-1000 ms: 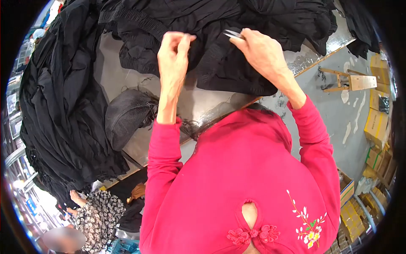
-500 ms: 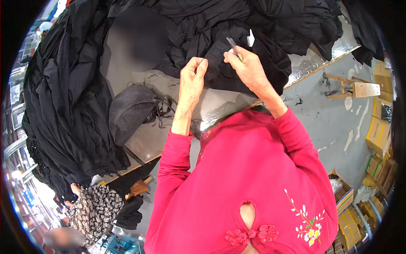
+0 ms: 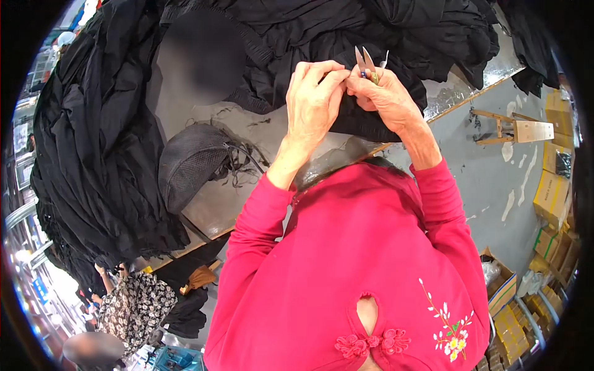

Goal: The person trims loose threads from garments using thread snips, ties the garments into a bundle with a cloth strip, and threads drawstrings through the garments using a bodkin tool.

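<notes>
A black garment [image 3: 365,127] with a ribbed band lies in front of me, under both hands. My left hand [image 3: 315,102] is closed, its thumb and fingers pinching the garment near its edge; the exact spot is hidden by the fingers. Small thread snips [image 3: 367,60] stick up out of my right hand [image 3: 391,104], which is wrapped around them, blades pointing away and slightly apart. The two hands' fingertips meet or nearly meet. A white tag [image 3: 384,60] shows just beyond the right hand.
Black garments are heaped on the table [image 3: 210,213] at the left [image 3: 99,136] and the far side. A black mesh cap [image 3: 195,164] lies among loose threads. A wooden stool [image 3: 516,130] and cardboard boxes [image 3: 554,191] stand at right. Another person [image 3: 136,309] works at lower left.
My left hand has moved right and away from me, up to the right hand. The right hand has shifted slightly right and turned, so the snips' blades now show plainly.
</notes>
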### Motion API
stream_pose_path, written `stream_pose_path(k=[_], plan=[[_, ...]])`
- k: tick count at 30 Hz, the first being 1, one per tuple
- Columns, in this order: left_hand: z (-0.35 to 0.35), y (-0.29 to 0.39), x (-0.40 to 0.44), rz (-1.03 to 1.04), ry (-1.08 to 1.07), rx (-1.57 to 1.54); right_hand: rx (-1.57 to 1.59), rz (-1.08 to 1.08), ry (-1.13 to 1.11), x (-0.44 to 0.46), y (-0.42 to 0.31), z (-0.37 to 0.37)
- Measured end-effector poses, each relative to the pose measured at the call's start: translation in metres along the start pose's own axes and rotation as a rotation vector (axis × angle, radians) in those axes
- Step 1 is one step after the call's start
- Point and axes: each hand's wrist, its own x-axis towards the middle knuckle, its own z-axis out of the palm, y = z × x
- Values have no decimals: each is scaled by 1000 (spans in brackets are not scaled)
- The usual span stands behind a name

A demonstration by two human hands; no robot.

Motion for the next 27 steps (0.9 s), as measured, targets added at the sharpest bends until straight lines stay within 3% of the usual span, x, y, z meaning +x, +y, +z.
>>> stream_pose_path(k=[3, 5, 6, 8, 13, 23, 27], plan=[[7, -4, 2, 38, 23, 16, -135, -29, -16, 0, -3, -5], [10, -10, -2, -196, 7, -222, -574, -19, 119, -6, -8, -6], [11, -14, -4, -341, 11, -327, -577, -20, 122, -9, -7, -9], [11, -26, -9, -577, -70, -607, -937, -274, 241, -20, -1, -15], [4, -34, -7, -579, -149, -769, -1493, -556, 333, -16, 10, -3], [1, -36, -4, -646, -207, -850, -1723, -613, 282, -7, 18, -4], [-8, -37, -8, -729, -172, -1072, -1509, -635, 301, -14, 22, -12]])
